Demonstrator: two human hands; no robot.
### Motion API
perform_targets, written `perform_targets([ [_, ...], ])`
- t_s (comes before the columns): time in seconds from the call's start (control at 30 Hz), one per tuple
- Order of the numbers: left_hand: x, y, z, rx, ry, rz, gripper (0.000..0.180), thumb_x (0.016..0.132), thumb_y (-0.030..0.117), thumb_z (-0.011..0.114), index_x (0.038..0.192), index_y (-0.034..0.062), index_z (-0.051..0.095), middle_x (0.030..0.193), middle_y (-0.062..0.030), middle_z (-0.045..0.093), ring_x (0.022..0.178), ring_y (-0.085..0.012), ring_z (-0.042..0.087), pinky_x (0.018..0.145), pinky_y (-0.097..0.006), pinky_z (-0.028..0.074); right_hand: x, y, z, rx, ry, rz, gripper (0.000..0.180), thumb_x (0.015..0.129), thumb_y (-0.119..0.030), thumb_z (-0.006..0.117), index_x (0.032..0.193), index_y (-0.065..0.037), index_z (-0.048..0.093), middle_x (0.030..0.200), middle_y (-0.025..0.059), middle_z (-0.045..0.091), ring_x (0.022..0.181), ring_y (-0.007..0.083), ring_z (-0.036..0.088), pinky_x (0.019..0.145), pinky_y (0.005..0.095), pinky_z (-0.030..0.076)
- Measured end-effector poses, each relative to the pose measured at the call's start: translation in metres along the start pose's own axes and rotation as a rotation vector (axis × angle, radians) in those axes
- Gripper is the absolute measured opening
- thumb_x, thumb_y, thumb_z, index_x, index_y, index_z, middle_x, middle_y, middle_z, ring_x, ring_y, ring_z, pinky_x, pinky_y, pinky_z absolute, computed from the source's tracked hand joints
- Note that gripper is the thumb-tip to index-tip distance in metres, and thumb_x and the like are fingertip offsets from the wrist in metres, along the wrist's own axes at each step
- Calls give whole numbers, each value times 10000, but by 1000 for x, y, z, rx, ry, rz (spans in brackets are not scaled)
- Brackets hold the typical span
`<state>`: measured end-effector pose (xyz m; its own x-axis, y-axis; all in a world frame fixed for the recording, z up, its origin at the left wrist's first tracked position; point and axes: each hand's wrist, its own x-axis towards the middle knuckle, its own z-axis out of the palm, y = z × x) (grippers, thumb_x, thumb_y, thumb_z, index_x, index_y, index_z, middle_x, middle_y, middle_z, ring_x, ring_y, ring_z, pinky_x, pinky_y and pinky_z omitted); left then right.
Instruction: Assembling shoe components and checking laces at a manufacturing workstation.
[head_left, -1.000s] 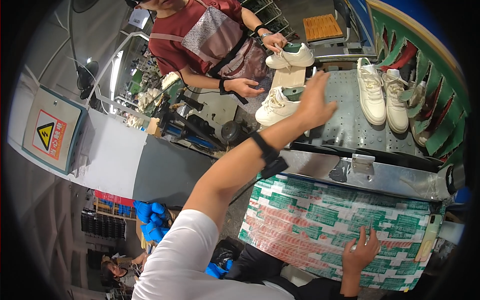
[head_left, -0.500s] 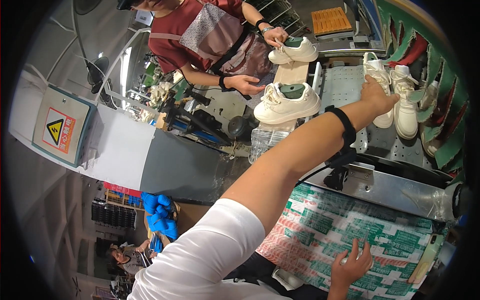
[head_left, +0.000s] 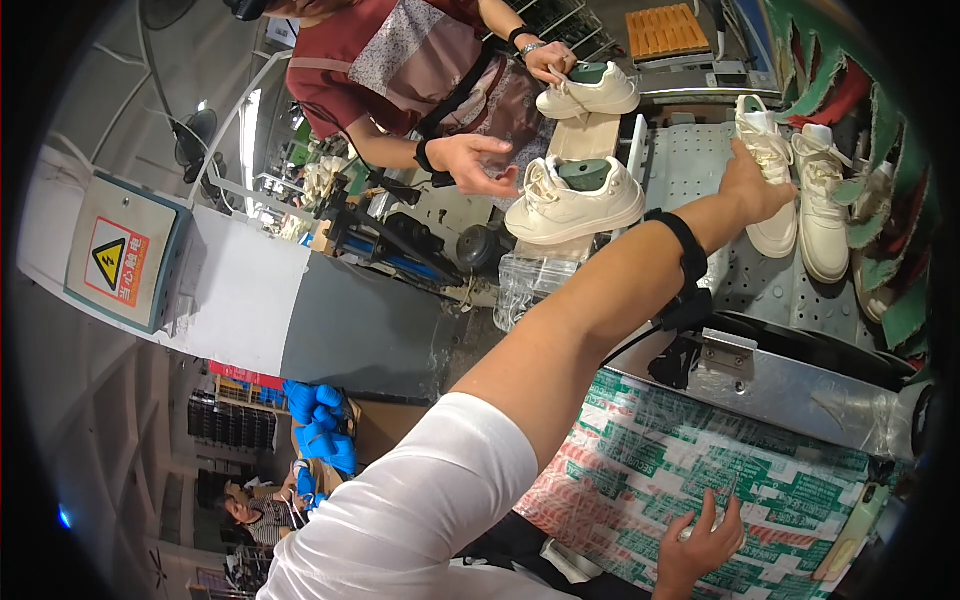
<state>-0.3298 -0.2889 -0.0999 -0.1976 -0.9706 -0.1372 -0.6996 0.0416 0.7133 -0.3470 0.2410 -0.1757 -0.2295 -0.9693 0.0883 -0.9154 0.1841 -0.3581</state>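
Note:
My left hand (head_left: pixel 757 190) reaches far right and lies across a cream lace-up sneaker (head_left: pixel 769 225), thumb and fingers on either side of it. Its mate, a second cream sneaker (head_left: pixel 823 205), stands just to the right on a perforated metal conveyor (head_left: pixel 690 160). Low in the picture my right hand (head_left: pixel 703 548) is half curled around a thin, pointed metal tool (head_left: pixel 733 484); its exact kind is too small to tell. Two more cream sneakers, one nearer (head_left: pixel 577 203) and one farther (head_left: pixel 590 92), hold green lasts across from me.
A co-worker in a red shirt (head_left: pixel 335 70) touches the farther sneaker with one hand. Torn green flaps (head_left: pixel 880 130) hang over the conveyor at right. A tape-covered worktop (head_left: pixel 650 450) lies before me, and a metal rail (head_left: pixel 800 375) edges the conveyor.
The two sneakers by my left hand have shifted slightly right. The co-worker's nearer hand has moved a little left and up. My right hand has sunk slightly.

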Motion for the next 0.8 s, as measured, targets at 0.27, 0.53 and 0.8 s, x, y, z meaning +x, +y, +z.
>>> perform_targets([
  [0.27,0,-20,-15,-292,-131,105,1197,738,341,990,1590,-47,244,1437,-281,629,1306,-395,673,1146,-410,533,1,0,-1,15,-21,20,451,1003,-81,683,1453,-69,665,1531,239,511,1419,431,508,1157,644,384],
  [0.53,-19,-2,11,-116,128,2,1222,672,301,990,1629,25,282,1412,-257,669,1247,-421,705,1093,-475,569,-3,3,-1,-20,-10,13,450,997,-86,688,1447,-63,672,1536,253,508,1407,433,518,1153,640,390],
  [0.8,-81,7,-92,-642,-227,59,687,793,168,893,1414,36,631,1279,-138,751,1111,-252,749,982,-377,593,0,0,-2,-15,81,-18,443,981,-69,705,1423,-64,688,1506,251,534,1391,441,541,1163,622,403],
])
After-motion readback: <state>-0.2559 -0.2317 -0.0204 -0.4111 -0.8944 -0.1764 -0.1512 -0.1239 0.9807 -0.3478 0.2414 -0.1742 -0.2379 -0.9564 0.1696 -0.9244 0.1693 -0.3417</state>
